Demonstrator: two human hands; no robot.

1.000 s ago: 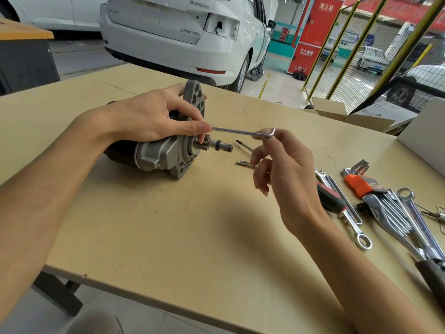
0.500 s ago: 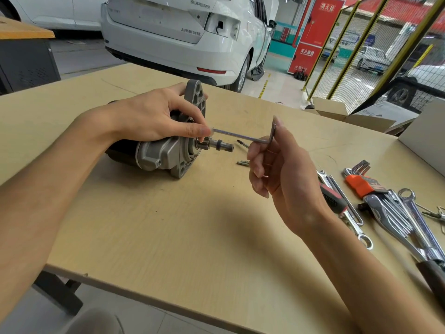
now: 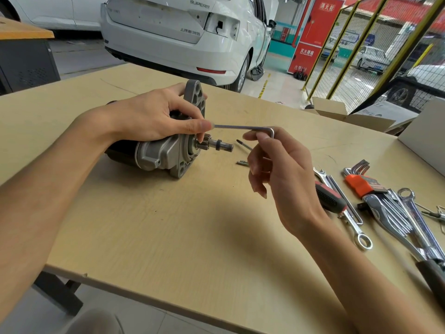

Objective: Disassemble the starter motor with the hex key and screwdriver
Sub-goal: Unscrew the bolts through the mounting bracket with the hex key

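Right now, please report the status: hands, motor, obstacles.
Left hand grips starter motor. Right hand pinches hex key at bend. Loose screws beside shaft.

Grey-and-black starter motor (image 3: pixel 156 153) on its side, hex key (image 3: pixel 243 127) level at its flange, tip hidden, screwdriver (image 3: pixel 330 198) lying apart.

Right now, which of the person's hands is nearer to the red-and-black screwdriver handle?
Right. The right hand hovers just left of the screwdriver handle; the left hand rests on the starter motor, far across the table.
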